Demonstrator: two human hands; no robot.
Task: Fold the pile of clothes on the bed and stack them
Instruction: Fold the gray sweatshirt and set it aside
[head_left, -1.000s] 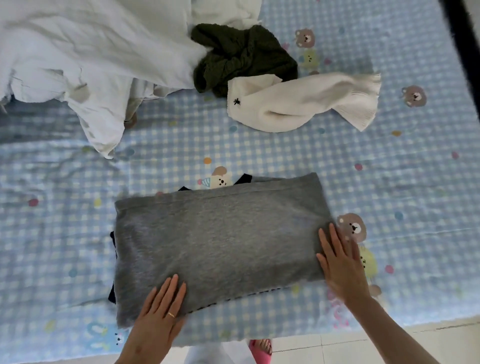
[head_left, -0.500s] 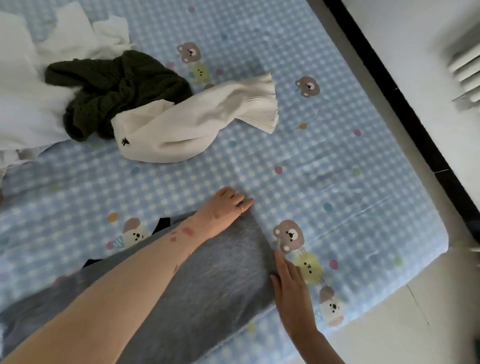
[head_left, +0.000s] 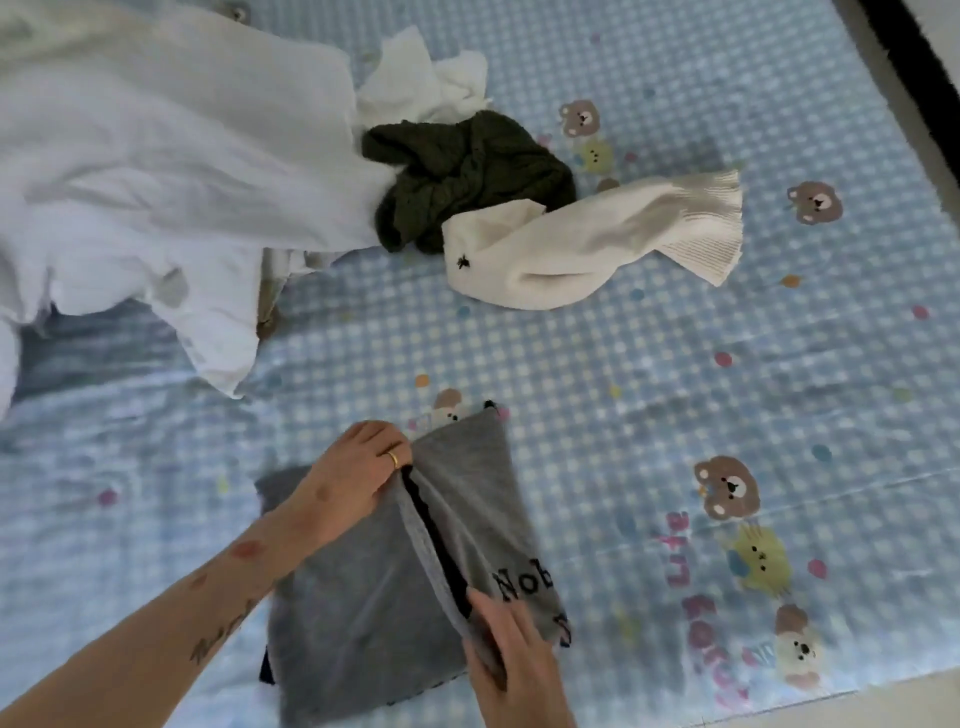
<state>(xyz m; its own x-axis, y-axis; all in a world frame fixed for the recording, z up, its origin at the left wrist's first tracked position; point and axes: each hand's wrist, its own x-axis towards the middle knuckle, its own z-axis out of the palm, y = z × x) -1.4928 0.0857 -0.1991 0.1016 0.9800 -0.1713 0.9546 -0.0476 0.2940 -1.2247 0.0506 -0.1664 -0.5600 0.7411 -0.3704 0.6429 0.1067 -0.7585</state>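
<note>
A grey garment with black lettering lies near the front edge of the bed, its right part lifted and turned over toward the left. My left hand, with a ring, pinches the far corner of that raised flap. My right hand grips the near corner of the same flap. A dark item shows under the grey one at its left front. Farther back lie a cream knit garment, a dark green knit one and a big pile of white clothes.
The bed carries a blue checked sheet printed with bears. Its front edge runs along the bottom right, with pale floor below. A dark bed frame borders the right side at the top corner.
The view swung back left. Both hands were pressing flat on the grey garment's right end; now they hold that end raised and carry it over to the left, showing its lettering.
</note>
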